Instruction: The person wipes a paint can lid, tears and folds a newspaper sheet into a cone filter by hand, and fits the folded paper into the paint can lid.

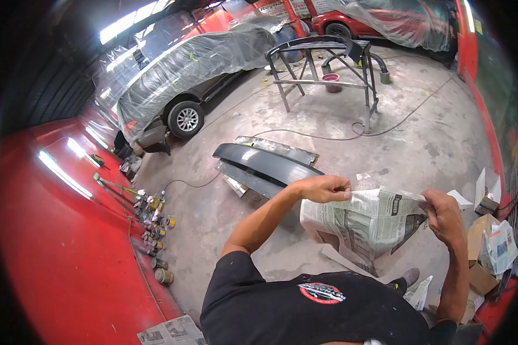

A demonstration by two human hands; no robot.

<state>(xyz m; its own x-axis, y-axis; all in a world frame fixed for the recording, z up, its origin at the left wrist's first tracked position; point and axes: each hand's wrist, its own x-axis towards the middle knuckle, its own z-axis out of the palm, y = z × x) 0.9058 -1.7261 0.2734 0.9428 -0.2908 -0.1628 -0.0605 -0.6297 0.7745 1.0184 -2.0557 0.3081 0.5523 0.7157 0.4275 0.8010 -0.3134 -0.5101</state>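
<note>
While left grip (331, 190) and right grip (442, 214) pinch the newspaper (362, 221) along its upper edge, it hangs above the floor (198, 241), toward its near edge; uneven pulling could tear it.

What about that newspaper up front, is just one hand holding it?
No, the left hand and the right hand both grip the newspaper along its upper edge.
</note>
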